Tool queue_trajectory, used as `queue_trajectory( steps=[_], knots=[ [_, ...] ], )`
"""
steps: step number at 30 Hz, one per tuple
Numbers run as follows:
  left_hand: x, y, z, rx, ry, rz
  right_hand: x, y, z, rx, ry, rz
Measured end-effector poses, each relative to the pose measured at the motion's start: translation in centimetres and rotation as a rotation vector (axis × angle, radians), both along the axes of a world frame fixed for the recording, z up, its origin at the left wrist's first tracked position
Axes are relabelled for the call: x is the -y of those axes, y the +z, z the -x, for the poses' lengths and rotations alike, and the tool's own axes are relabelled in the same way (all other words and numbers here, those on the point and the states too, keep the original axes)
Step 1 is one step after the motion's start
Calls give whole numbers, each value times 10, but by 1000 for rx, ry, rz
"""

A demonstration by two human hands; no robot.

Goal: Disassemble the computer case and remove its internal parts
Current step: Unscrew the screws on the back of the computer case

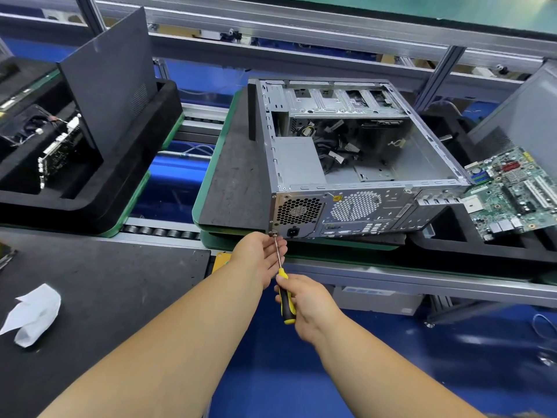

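While the computer case (355, 158) lies open on the dark pad (235, 176), the right hand (304, 303) grips the screwdriver (284, 294) at a rear corner screw (273, 233); the left hand (260, 257), fingers relaxed, cups its shaft. Next, I think, comes patient unscrewing and catching the screw.

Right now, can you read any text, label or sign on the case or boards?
No words are legible.
Yellow triangular warning sticker on the computer case rear: a symbol only.
Power supply fan label: too blurred.
Motherboard markings: too small.
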State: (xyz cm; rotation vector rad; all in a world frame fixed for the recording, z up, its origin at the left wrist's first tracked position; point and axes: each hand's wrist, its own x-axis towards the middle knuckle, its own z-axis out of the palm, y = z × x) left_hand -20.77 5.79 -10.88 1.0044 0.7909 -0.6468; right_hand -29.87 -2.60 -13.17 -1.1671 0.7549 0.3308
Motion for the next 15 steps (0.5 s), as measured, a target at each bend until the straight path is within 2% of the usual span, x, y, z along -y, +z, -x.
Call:
queue_trajectory(
  steps=[15],
  knots=[
    [10,-5,0,-17,19,-9,7,-2,-4,-51,-6,55]
  ],
)
